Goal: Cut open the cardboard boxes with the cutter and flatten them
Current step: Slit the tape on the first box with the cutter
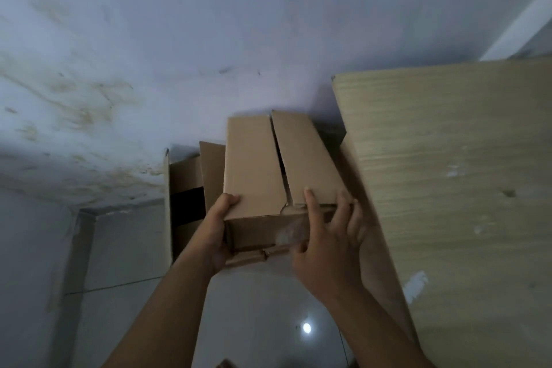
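The cardboard box [257, 164], just left of the wood-grain panel [448, 173], points its long axis away from the person, top seam gaping along it. The left hand [215, 233] grips its near left corner, fingers hidden beneath; the right hand [328, 245] clasps the near right edge, fingers spread, blurred. Its underside is unseen
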### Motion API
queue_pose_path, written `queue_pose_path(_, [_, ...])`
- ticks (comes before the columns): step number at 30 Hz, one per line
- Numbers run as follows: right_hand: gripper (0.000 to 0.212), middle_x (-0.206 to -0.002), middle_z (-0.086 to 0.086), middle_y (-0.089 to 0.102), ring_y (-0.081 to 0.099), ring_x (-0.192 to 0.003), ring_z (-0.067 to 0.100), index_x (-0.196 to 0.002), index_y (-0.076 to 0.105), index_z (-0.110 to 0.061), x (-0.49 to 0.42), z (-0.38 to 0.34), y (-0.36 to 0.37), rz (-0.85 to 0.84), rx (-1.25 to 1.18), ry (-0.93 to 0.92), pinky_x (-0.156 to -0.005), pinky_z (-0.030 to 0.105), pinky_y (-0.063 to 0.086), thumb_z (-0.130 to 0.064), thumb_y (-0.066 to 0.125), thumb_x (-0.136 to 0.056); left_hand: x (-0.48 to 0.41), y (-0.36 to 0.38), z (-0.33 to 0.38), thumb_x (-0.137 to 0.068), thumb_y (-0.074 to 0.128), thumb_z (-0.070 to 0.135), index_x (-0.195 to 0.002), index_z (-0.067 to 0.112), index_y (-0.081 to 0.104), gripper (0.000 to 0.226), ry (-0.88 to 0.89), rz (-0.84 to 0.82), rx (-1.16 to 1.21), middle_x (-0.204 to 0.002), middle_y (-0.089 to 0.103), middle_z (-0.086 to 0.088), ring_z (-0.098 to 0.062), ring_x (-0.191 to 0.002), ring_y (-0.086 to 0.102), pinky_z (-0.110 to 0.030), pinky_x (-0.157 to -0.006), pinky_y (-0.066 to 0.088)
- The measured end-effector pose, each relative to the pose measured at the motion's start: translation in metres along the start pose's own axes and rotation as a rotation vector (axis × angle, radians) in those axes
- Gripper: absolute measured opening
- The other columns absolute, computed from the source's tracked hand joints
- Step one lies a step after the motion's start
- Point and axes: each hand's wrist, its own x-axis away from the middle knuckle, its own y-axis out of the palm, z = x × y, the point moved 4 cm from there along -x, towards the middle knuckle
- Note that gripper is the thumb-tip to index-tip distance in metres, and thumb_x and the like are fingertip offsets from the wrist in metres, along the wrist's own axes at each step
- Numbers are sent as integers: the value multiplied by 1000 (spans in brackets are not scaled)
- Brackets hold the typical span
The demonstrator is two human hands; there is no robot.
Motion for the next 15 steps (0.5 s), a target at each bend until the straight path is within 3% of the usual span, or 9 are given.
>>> queue_pose_path(3, [106, -162, 19, 19, 18, -146, 46, -158, 14, -39, 5, -22, -38, 19, 103, -197, -114, 62, 19, -57, 65, -67, 44, -3, 29, -90, 64, 45, -123, 17, 66, 43, 38, 32, -9, -101, 78, -15, -34, -94, 72, -58, -78, 61])
queue_pose_path(5, [111, -161, 17, 24, 22, -147, 43, -158, 17, -37, 8, -41, -66, 60, 126, -335, -116, 62, 15, -57, 70, -63, 72, -2, 48, -83, 68, 52, -127, 17, 65, 56, 74, 54, -17, -112, 75, -18, -37, -100, 72, -52, -66, 62])
queue_pose_path(8, [117, -160, 17, 27, 26, -147, 41, -159, 22, -28, 10, -65, -113, 152, 131, -474, -116, 61, 17, -53, 77, -59, 116, 7, 77, -81, 69, 53, -127, 16, 68, 59, 111, 1, 10, -110, 76, -19, -38, -101, 72, -52, -77, 61])
queue_pose_path(11, [100, -155, 20, 36, 33, -143, 43, -156, 31, -19, 11, -84, -164, 313, 150, -579, -115, 62, 23, -43, 75, -70, 159, 16, 113, -68, 74, 59, -122, 15, 69, 70, 132, -35, 4, -109, 76, -20, -39, -104, 71, -58, -88, 58])
queue_pose_path(13, [88, -150, 21, 42, 37, -141, 45, -156, 34, -18, 11, -95, -197, 429, 190, -678, -114, 62, 25, -38, 70, -78, 184, 23, 138, -56, 75, 64, -121, 15, 68, 82, 147, -54, -38, -112, 74, -21, -39, -105, 71, -54, -90, 57])
queue_pose_path(15, [89, -149, 21, 42, 36, -140, 46, -157, 29, -19, 12, -105, -230, 492, 253, -742, -115, 61, 24, -38, 68, -79, 209, 31, 163, -59, 73, 65, -117, 16, 67, 76, 171, -84, -73, -109, 72, -20, -39, -102, 70, -47, -87, 56])
